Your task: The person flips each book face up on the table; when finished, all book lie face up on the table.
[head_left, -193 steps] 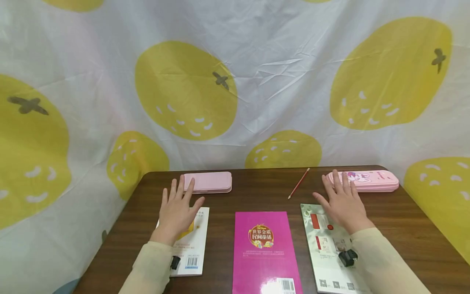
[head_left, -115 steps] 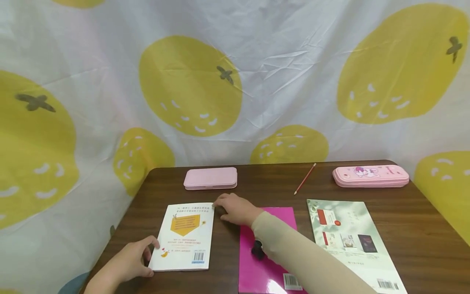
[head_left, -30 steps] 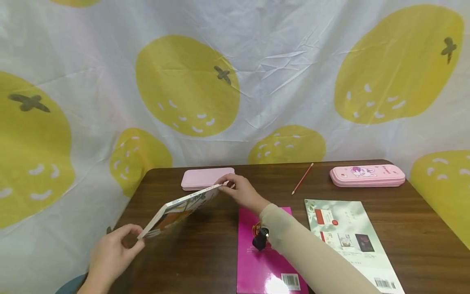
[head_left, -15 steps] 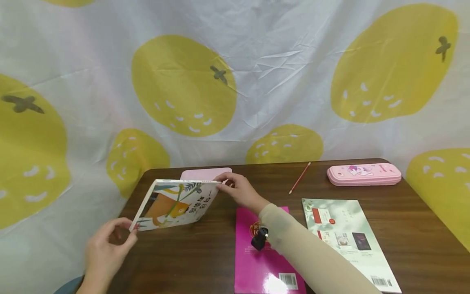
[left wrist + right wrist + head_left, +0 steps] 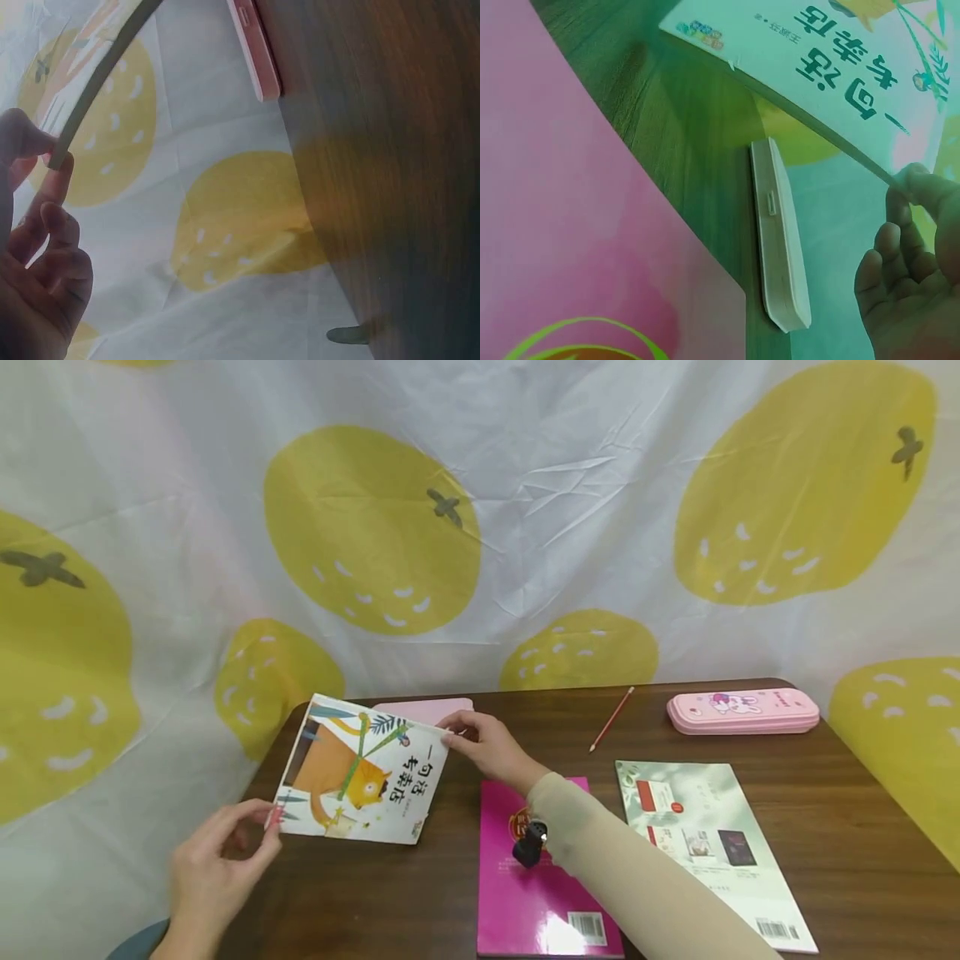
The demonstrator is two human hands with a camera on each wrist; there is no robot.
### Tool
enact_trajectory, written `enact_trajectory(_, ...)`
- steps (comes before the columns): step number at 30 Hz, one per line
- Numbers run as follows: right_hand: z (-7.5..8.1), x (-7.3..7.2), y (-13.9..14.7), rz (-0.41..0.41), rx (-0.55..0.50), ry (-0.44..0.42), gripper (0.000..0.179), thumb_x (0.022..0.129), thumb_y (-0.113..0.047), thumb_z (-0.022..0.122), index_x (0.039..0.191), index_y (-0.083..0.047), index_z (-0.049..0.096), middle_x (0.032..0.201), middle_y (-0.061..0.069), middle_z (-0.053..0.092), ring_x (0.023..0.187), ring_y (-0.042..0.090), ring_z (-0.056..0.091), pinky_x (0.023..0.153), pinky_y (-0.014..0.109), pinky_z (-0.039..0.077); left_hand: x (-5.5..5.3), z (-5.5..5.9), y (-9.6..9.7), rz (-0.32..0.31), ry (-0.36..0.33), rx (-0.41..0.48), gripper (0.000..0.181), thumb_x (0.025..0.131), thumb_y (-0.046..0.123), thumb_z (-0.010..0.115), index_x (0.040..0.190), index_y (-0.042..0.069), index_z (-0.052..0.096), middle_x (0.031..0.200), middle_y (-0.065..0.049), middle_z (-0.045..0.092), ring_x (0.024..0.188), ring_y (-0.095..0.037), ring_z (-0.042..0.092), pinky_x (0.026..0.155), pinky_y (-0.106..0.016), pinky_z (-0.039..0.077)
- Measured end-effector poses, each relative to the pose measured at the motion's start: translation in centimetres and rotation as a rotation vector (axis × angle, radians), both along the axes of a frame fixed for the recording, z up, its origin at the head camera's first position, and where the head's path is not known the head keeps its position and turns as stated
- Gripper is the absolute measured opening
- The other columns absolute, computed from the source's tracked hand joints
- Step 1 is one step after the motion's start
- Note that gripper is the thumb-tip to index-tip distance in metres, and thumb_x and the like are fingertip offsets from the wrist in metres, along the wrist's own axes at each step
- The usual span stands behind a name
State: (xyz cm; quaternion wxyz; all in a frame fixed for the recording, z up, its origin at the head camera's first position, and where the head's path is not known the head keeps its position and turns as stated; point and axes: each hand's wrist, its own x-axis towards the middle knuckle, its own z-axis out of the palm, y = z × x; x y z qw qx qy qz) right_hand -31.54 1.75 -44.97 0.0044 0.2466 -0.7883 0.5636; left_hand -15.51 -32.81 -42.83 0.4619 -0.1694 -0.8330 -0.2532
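Fingers of the left hand (image 5: 213, 864) and right hand (image 5: 497, 752) pinch opposite corners of a thin white illustrated paperback (image 5: 360, 781). It tilts above the brown wood-grain tabletop (image 5: 360, 893), left of a magenta book (image 5: 517, 902).

Head view from above, forward and down; wrist views close in, book (image 5: 363, 777) common to all

1. Left of the magenta book (image 5: 517, 889), the picture book (image 5: 356, 772) cover reads "一句话专卖店", credited "王淑芬·著".
2. The magenta book bears a barcode (image 5: 587, 928); its emblem (image 5: 521, 828) is partly covered.
3. To its right, print on the green booklet (image 5: 708, 835) and pencil case (image 5: 742, 712) appears too small to read.
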Motion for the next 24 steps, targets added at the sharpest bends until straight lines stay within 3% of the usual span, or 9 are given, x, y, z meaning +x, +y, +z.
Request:
enact_trajectory(6,-0.2,0.1,0.1,-0.008,0.071,-0.05,0.018,0.097,-0.014,0.072,0.115,-0.014,0.072,0.103,0.008,0.073,0.089,0.025,0.068,0.079,0.029,0.052,0.2,0.1,0.0,-0.012,-0.017,-0.075,0.02,0.07,0.014,0.076,0.09,0.013,0.078,0.071,0.009,0.062,0.055,0.005,0.037,0.051,-0.012,0.028)
enact_trajectory(10,-0.4,0.2,0.3,-0.011,0.114,-0.054,0.017,0.097,-0.015,0.072,0.114,-0.015,0.07,0.102,0.006,0.073,0.085,0.014,0.064,0.078,0.03,0.051,0.5,0.2,-0.2,0.034,-0.117,-0.143,0.02,0.071,0.016,0.081,0.09,0.022,0.079,0.072,0.014,0.063,0.056,0.008,0.035,0.05,-0.013,0.028)
enact_trajectory(19,-1.0,0.4,0.2,0.107,0.27,0.035,0.02,0.092,-0.011,0.076,0.11,-0.016,0.068,0.097,0.004,0.069,0.077,0.01,0.057,0.072,0.024,0.048,1.1,-0.3,-0.2,0.191,-0.496,-0.155,0.019,0.077,0.024,0.087,0.089,0.031,0.074,0.069,0.021,0.066,0.051,0.006,0.044,0.046,-0.023,0.033)
enact_trajectory(22,-1.2,0.4,0.0,0.134,0.319,0.068,0.023,0.09,-0.01,0.079,0.111,-0.014,0.071,0.101,0.004,0.07,0.076,0.011,0.057,0.072,0.024,0.048,1.0,-0.2,-0.3,0.186,-0.664,-0.173,0.016,0.081,0.027,0.085,0.093,0.029,0.075,0.071,0.02,0.067,0.055,0.004,0.051,0.05,-0.025,0.039)
enact_trajectory(24,-1.3,0.6,-0.2,0.154,0.353,0.073,0.026,0.088,-0.01,0.08,0.113,-0.013,0.072,0.104,0.005,0.071,0.078,0.013,0.058,0.073,0.024,0.048,0.8,-0.3,-0.5,0.148,-0.798,-0.185,0.017,0.083,0.026,0.084,0.098,0.025,0.077,0.072,0.017,0.069,0.059,0.002,0.056,0.055,-0.025,0.043)
